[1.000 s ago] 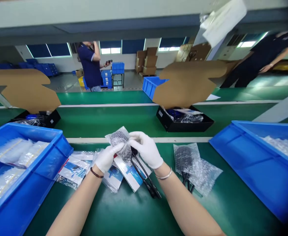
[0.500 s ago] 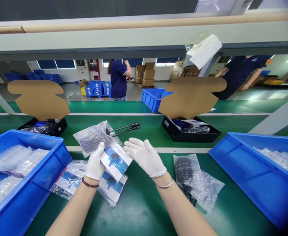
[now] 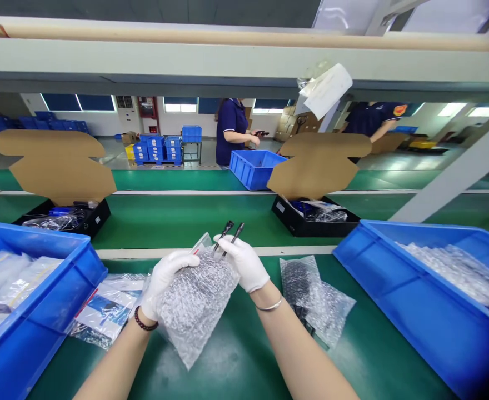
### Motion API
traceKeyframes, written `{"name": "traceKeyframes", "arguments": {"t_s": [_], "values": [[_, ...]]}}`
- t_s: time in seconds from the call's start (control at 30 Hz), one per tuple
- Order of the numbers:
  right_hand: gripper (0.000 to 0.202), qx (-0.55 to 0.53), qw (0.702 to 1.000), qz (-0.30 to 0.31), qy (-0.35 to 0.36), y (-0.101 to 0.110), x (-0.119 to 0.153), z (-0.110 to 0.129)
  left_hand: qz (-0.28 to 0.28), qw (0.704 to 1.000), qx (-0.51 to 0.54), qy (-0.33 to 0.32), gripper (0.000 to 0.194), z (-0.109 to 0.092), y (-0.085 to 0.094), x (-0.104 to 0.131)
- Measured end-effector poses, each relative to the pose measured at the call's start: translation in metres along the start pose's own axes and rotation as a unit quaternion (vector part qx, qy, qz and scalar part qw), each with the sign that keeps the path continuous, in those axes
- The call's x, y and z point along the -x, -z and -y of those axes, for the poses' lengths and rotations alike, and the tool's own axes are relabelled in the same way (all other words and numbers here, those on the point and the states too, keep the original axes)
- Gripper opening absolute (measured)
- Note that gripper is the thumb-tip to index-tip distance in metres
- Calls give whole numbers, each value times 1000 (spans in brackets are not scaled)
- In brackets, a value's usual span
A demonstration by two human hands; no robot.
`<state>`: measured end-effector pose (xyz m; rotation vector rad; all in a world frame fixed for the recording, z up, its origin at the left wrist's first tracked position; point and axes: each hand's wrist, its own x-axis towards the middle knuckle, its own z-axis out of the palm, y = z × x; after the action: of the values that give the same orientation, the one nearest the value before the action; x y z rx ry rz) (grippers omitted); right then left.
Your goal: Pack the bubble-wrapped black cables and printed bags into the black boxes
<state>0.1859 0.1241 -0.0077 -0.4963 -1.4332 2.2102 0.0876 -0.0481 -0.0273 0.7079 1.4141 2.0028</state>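
Poking above the right hand, two black rods are pinched there. The bubble bag is gripped by the left hand.

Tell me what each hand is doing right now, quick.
Left hand: closed, holding the bubble-wrap bag.
Right hand: closed at the bag's top edge, fingers on the black rods sticking out.

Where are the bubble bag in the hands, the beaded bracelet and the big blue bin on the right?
Bubble bag (image 3: 198,303): head view, middle of its front.
Beaded bracelet (image 3: 142,324): head view, its beads.
Blue bin (image 3: 407,300): head view, its outer wall.
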Motion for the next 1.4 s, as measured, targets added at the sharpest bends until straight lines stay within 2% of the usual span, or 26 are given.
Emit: {"name": "traceKeyframes", "arguments": {"t_s": [0.07, 0.13, 0.2, 0.27, 0.37, 0.47, 0.5, 0.57, 0.63, 0.7, 0.77, 0.87, 0.9, 0.97, 1.03, 1.13, 1.23, 1.33, 1.4], "values": [[51, 102, 994, -5, 39, -1, 3, 1, 22, 995, -80, -61, 19, 2, 1, 0], [49, 203, 975, 17, 88, -4, 7, 1, 31, 980, -154, -122, 17, 4, 5, -1], [46, 248, 957, 93, 119, -9, 12, 1, 32, 973, -178, -143, 17, 5, 10, -2], [48, 239, 943, 188, 132, -14, 16, -1, 34, 972, -182, -144, 18, 6, 14, -3], [70, 176, 934, 290, 108, -19, 21, -5, 44, 971, -189, -142, 21, 9, 18, -7], [109, 168, 921, 337, 98, -20, 25, -10, 45, 971, -190, -141, 31, 12, 21, -14], [120, 207, 913, 334, 110, -21, 27, -12, 44, 969, -200, -139, 31, 14, 22, -17], [127, 312, 896, 279, 146, -23, 29, -18, 35, 964, -226, -137, 25, 17, 22, -20], [110, 376, 886, 207, 175, -25, 28, -26, 19, 960, -244, -136, 16, 19, 20, -22], [81, 396, 880, 158, 207, -26, 26, -34, -3, 959, -251, -135, 11, 21, 17, -21], [58, 403, 870, 151, 241, -25, 23, -40, -32, 949, -280, -140, 11, 21, 13, -18], [53, 399, 866, 158, 257, -20, 18, -40, -55, 925, -354, -130, 14, 16, 8, -14], [57, 381, 878, 153, 246, -18, 16, -39, -61, 918, -371, -122, 17, 13, 7, -13], [66, 299, 922, 132, 208, -16, 14, -34, -98, 912, -380, -121, 24, 6, 9, -10], [61, 199, 960, 104, 165, -16, 12, -30, -174, 904, -360, -151, 30, -3, 12, -8], [48, 78, 989, 95, 83, -16, 10, -28, -275, 891, -295, -208, 32, -15, 15, -5], [53, -50, 989, 141, 4, -19, 11, -30, -277, 888, -271, -248, 28, -20, 12, -1], [49, -79, 989, 126, 13, -21, 12, -34, -246, 878, -294, -286, 29, -19, 8, 5], [48, -95, 990, 107, 11, -21, 13, -34, -231, 876, -307, -293, 36, -18, 6, 7]]}}
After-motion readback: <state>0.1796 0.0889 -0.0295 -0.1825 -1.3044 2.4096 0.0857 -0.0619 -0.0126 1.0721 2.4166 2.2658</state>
